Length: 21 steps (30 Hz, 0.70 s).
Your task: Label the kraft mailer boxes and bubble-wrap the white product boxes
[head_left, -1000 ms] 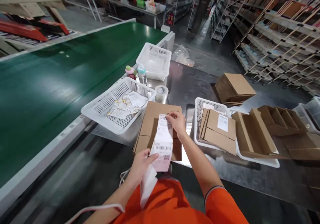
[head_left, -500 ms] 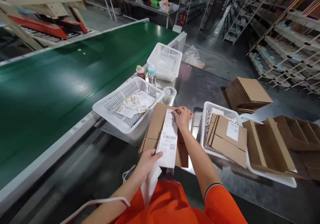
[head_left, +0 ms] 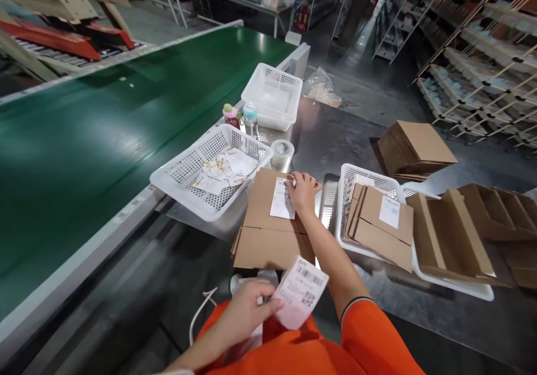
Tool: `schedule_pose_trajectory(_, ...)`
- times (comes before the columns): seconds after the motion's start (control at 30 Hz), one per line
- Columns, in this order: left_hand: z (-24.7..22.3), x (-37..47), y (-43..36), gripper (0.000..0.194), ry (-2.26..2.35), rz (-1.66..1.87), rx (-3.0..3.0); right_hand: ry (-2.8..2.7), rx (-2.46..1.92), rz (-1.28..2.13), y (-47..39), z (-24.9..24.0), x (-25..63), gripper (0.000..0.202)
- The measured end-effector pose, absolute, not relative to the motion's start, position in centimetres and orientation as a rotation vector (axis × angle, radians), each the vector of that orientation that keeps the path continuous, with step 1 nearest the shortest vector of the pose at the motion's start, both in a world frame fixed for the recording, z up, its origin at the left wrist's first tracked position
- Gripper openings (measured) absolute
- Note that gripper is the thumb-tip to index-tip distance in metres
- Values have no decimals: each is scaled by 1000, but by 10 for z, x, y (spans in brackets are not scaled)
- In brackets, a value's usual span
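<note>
My left hand (head_left: 251, 311) is low in front of my body, its thumb and fingers closed on a strip of printed shipping labels (head_left: 302, 292) with a barcode and a square code. A flat folded cardboard box (head_left: 268, 246) lies in front of me on top of others, at the table's near edge. One separate shipping label (head_left: 282, 200) lies on its upper part. My right hand (head_left: 304, 193) rests at that label's upper right, fingers bent, thumb and forefinger together at its edge; the fingertips are partly hidden.
Left of the boxes stands a white basket (head_left: 205, 204) holding tagged cards; behind it are two bottles (head_left: 250, 120), a tape roll (head_left: 282, 150) and another white basket (head_left: 272, 93). A green conveyor belt (head_left: 104, 123) runs along the left. Labelled flat boxes (head_left: 377, 213) and stacked cardboard (head_left: 419, 146) sit right.
The label under my right hand is now separate from the strip. My left hand has drawn the strip down toward my body and turned it. My right hand has stayed at the label.
</note>
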<state>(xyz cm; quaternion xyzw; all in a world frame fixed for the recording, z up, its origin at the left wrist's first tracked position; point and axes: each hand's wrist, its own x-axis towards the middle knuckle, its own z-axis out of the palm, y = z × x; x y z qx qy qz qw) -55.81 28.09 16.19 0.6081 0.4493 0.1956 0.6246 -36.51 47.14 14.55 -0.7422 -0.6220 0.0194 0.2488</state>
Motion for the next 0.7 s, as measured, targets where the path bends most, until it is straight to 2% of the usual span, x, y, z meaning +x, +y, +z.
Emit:
schedule_pose_trajectory(0.07,165,-567,289,32,1152,524,1568,-1827,-1984,-40,466,146,-368,37)
schedule_pose_trajectory(0.13,163,-575,301,33,1288,448,1693,-2059,-1872,-86,454,145,-373,45)
schedule_pose_trajectory(0.33,147,-581,310,33,1379,312,1875,-2744,-1326,100,422,137,-381,78)
schedule_pose_trajectory(0.4,147,-580,308,34,1383,292,1897,-2737,-1377,126,434,138,-377,79)
schedule_pose_trajectory(0.57,146,-579,306,34,1412,280,1908,-2309,-1936,43,464,141,-375,75)
schedule_pose_trajectory(0.63,144,-578,305,35,1430,291,1916,-2328,-1892,-9,452,140,-379,79)
schedule_pose_trajectory(0.7,143,-578,304,35,1435,289,1930,-2524,-1661,-2,434,138,-381,80)
